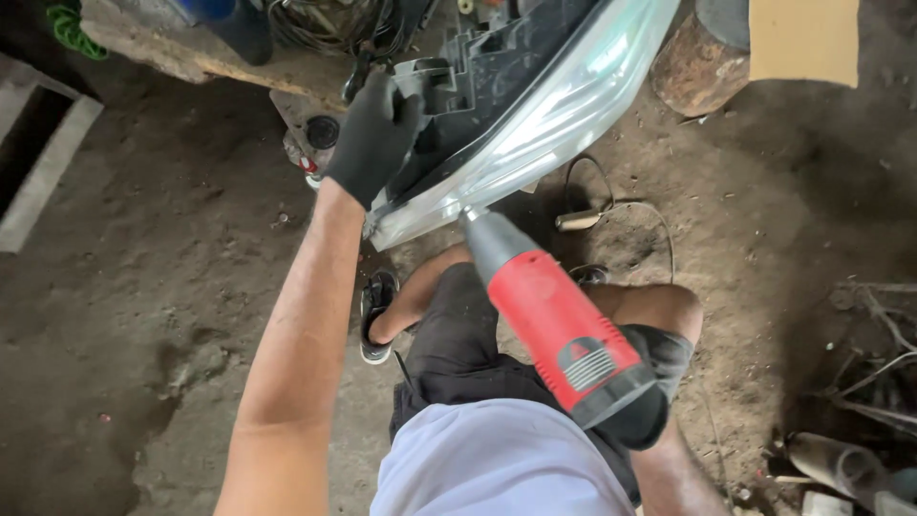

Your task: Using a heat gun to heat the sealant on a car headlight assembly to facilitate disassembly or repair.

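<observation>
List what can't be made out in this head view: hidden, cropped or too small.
- Right hand: mostly behind the red heat gun; its grip cannot be seen.
- Headlight: top cut off by the upper frame edge.
- Left hand: black glove hides the fingers; the contact on the black housing is unclear.
- Heat gun nozzle tip: touching the lens or just short of it, cannot tell.
- Objects at the lower right corner: cropped, unidentifiable.

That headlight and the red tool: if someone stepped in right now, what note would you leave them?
Left hand, black-gloved, grips the black rear housing of the car headlight and holds it up, clear lens facing down and right.
Right hand, also gloved, holds the red heat gun, its grey nozzle at the lens's lower edge.
Lens is still seated on the housing; whether the seam has loosened cannot be told.
Person sits over the dirt floor.
</observation>
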